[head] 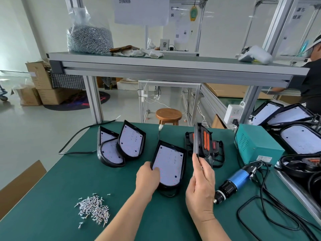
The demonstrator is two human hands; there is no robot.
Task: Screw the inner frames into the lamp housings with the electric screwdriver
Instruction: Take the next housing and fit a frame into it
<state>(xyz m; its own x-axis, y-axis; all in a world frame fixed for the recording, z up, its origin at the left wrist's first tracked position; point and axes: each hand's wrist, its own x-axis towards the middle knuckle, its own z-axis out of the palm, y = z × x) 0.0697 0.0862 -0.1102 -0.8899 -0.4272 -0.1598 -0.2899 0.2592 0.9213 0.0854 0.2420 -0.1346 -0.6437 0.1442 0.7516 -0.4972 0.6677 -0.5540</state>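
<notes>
A black lamp housing [171,164] with a white LED board lies on the green mat in front of me. My left hand [147,176] grips its left edge, thumb on the board. My right hand [201,181] holds a black inner frame [202,141] with orange strips, tilted up on edge just right of the housing. The electric screwdriver [234,181], blue and black, lies on the mat right of my right hand. A pile of silver screws [93,208] sits at the near left.
Three more housings [119,146] lean together at the mat's left. More inner frames [217,150] lie behind my right hand. A teal power box [257,143], cables [260,214] and stacked housings [295,129] fill the right. A person [312,80] stands far right.
</notes>
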